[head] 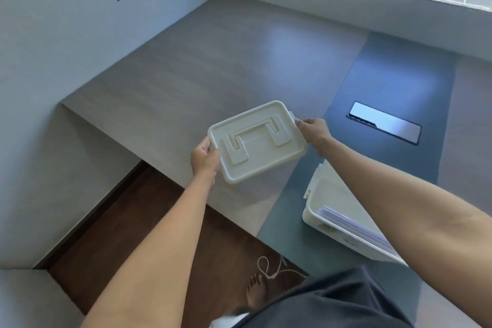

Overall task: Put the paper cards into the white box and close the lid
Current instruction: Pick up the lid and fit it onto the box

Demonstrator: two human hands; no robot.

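I hold the white lid (257,141) flat in the air above the table, its folded handle facing up. My left hand (204,158) grips its near-left edge and my right hand (314,130) grips its far-right edge. The white box (319,210) stands open on the dark mat to the lower right, partly hidden by my right forearm. A stack of paper cards (354,226) lies inside it along the near wall. The lid is to the left of the box, not over it.
The wooden table (186,74) runs to the far wall and window. A dark mat (394,82) covers its right part, with a shiny black-framed rectangle (386,122) lying on it. The table's near edge drops to a brown floor (159,221) where my bare foot and a string show.
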